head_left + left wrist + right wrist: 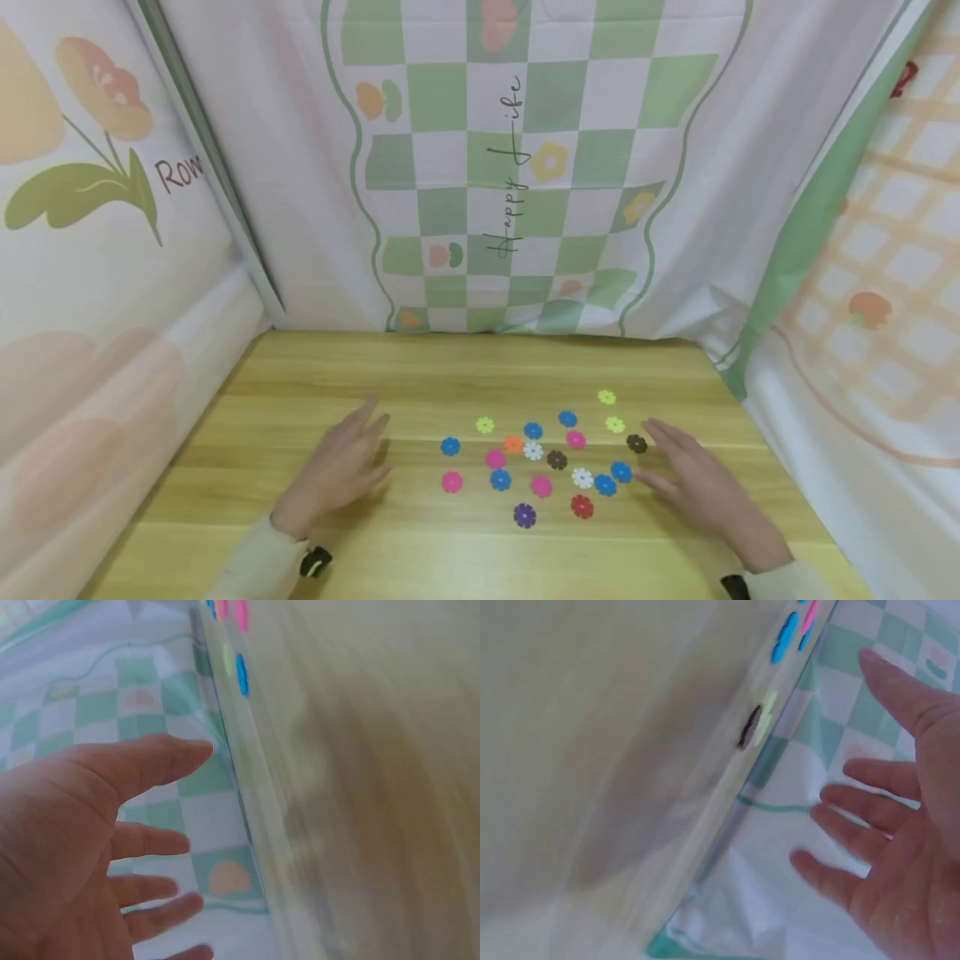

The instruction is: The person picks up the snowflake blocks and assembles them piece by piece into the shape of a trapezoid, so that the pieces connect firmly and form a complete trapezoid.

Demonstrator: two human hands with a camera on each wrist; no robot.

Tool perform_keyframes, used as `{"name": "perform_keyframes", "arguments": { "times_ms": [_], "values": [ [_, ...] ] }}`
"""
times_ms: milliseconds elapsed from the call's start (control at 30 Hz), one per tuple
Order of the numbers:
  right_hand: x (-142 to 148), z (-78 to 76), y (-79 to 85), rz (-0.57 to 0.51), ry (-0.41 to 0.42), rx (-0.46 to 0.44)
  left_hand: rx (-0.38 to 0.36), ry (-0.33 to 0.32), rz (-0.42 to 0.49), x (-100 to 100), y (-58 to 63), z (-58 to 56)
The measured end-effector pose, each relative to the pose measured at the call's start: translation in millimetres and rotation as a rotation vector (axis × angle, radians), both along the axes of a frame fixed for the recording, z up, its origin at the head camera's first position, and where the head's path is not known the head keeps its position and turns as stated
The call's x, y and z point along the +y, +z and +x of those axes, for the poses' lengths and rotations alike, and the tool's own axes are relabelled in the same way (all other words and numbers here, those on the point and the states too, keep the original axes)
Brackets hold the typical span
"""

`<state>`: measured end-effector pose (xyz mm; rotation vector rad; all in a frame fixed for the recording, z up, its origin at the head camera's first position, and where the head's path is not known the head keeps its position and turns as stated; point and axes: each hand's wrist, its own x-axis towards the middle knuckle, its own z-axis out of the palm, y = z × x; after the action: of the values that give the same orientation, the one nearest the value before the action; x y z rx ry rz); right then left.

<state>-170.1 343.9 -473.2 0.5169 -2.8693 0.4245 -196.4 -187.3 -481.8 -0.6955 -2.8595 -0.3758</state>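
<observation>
Flower discs (557,460) lie between left grip (337,468) and right grip (697,482), nearer the right.

One view stood back, two sat close

The head camera looked forward and down over the wooden table (420,558), taking in the left hand (336,467) and the right hand (701,483). Each wrist camera looked closely along its own hand (both tilted, the table running steeply). All three shared the checked curtain (437,96) and some flower-shaped discs (495,459).
</observation>
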Motion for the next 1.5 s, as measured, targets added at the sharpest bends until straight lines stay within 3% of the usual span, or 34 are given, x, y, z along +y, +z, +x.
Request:
{"name": "perform_keyframes", "arguments": {
  "times_ms": [100, 367, 500, 667, 767, 967, 1233, 1400, 1500],
  "values": [
    [-13, -3.9, 7.5, -0.024, 0.060, -0.033, -0.039, -0.068, 0.037, 13, 4.8, -4.8],
    [-50, -20.6, 18.8, 0.033, 0.273, -0.134, -0.181, -0.275, 0.093, 63, 11.9, -13.9],
    [-69, -27.9, 20.2, 0.041, 0.390, -0.167, -0.262, -0.332, 0.087, 88, 10.7, -18.2],
    [-92, -36.3, 17.6, 0.021, 0.474, -0.251, -0.304, -0.394, 0.077, 117, 2.4, -23.7],
    [-105, -40.5, 16.2, -0.012, 0.507, -0.321, -0.291, -0.392, 0.053, 131, -4.7, -24.7],
    [-123, -47.9, 10.0, -0.014, 0.596, -0.318, -0.228, -0.375, 0.015, 150, -11.2, -25.2],
    [-133, -51.3, 7.3, 0.031, 0.570, -0.372, -0.245, -0.278, -0.003, 161, -11.0, -19.5],
    [-133, -54.3, 4.1, 0.006, 0.556, -0.397, -0.312, -0.277, 0.064, 161, -12.3, -22.2],
    [-132, -55.4, 1.1, -0.047, 0.544, -0.411, -0.353, -0.289, 0.171, 159, -13.2, -24.5]
  ]
}}
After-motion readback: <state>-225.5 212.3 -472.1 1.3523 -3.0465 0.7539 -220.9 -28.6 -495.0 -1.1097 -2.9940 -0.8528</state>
